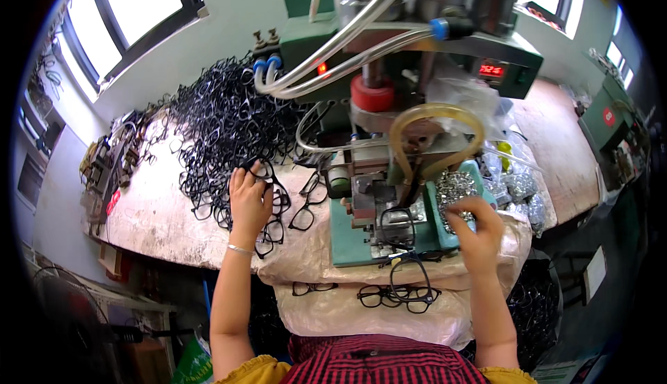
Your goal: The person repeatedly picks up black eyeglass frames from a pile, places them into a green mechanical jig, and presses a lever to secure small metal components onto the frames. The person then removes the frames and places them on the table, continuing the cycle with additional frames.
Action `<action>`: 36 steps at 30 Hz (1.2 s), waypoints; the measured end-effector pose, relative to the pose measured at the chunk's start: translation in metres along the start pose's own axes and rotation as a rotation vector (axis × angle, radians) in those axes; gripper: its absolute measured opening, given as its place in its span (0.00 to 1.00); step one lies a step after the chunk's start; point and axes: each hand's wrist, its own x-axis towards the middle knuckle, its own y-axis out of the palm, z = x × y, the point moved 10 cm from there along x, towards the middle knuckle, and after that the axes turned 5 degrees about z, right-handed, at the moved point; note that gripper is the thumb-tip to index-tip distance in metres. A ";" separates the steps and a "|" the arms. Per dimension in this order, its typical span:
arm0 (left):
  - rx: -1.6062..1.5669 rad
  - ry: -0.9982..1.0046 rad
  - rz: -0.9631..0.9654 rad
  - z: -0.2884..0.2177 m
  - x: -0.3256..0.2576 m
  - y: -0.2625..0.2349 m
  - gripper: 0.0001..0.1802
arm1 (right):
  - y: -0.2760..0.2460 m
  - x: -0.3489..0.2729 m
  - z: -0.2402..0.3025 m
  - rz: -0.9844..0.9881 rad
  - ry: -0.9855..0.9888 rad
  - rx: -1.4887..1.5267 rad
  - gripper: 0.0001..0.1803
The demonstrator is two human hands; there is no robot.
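My left hand (pixel 249 203) is at the near edge of a big heap of black eyeglass frames (pixel 229 106), its fingers closed on one eyeglass frame (pixel 265 171). Beside a green tray (pixel 448 237) of small silvery metal parts (pixel 455 189), my right hand (pixel 481 235) is curled with thumb and fingertips together; whatever is between them is too small to make out. Between the hands stands a green bench press (pixel 340 241). An eyeglass frame (pixel 397 228) sits at its metal fixture, under the tool head, and another frame (pixel 410 276) hangs over the front edge.
Several loose frames lie on the cloth-covered table edge (pixel 313 266) and near my lap. Clear air hoses (pixel 333 71) and a yellowish tube loop (pixel 438 108) cross the press. Plastic bags of metal parts (pixel 521 182) stand right of the tray. Another green machine (pixel 608 117) is far right.
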 end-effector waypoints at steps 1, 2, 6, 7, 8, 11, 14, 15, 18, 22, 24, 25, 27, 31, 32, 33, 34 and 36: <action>0.013 -0.045 0.014 0.007 0.003 0.010 0.10 | 0.014 0.021 0.012 0.027 -0.052 -0.031 0.07; 0.021 -0.076 0.026 0.009 0.007 0.023 0.12 | 0.024 0.034 0.015 0.041 -0.100 -0.068 0.07; 0.016 -0.428 0.032 0.020 -0.019 0.032 0.17 | 0.043 0.030 0.001 -0.009 0.034 0.244 0.17; -0.007 -0.436 -0.006 0.022 -0.025 0.032 0.18 | 0.040 0.026 -0.011 -0.081 0.023 0.274 0.20; -0.019 -0.451 -0.040 0.027 -0.032 0.028 0.19 | 0.043 0.026 -0.011 -0.073 0.107 0.376 0.23; -0.618 -0.479 -0.104 0.012 -0.033 -0.007 0.13 | 0.049 0.017 -0.017 -0.044 0.169 0.433 0.28; -1.454 -0.256 -0.451 -0.067 0.004 -0.086 0.08 | 0.052 0.020 -0.012 -0.020 0.156 0.504 0.31; -1.432 -0.078 -0.426 -0.102 0.020 -0.118 0.07 | 0.051 0.021 -0.008 -0.014 0.138 0.503 0.32; -1.154 0.101 -0.307 -0.157 0.049 -0.149 0.08 | 0.053 0.024 0.005 0.019 0.142 0.518 0.35; -1.347 0.114 -0.387 -0.155 0.051 -0.143 0.06 | 0.055 0.019 0.024 0.117 0.227 0.496 0.37; -1.197 0.217 -0.267 -0.170 0.042 -0.136 0.06 | 0.055 0.016 0.029 0.156 0.213 0.427 0.37; -1.089 0.278 -0.249 -0.181 0.040 -0.135 0.07 | 0.053 0.020 0.027 0.129 0.165 0.367 0.36; -1.100 0.258 -0.321 -0.181 0.034 -0.134 0.07 | 0.063 0.025 0.011 0.096 0.147 0.437 0.35; -1.283 0.124 -0.450 -0.161 0.036 -0.145 0.06 | 0.069 0.015 -0.002 0.005 0.112 0.633 0.34; -1.339 0.081 -0.470 -0.156 0.038 -0.143 0.06 | 0.068 0.015 -0.005 -0.025 0.095 0.663 0.33; -1.187 0.048 -0.405 -0.152 0.043 -0.137 0.07 | 0.067 0.014 -0.006 -0.055 0.078 0.693 0.33; -1.174 0.049 -0.404 -0.149 0.048 -0.134 0.07 | 0.069 0.014 -0.004 -0.046 0.065 0.679 0.32; -1.275 0.004 -0.383 -0.146 0.049 -0.133 0.07 | 0.070 0.012 -0.001 -0.029 0.040 0.650 0.32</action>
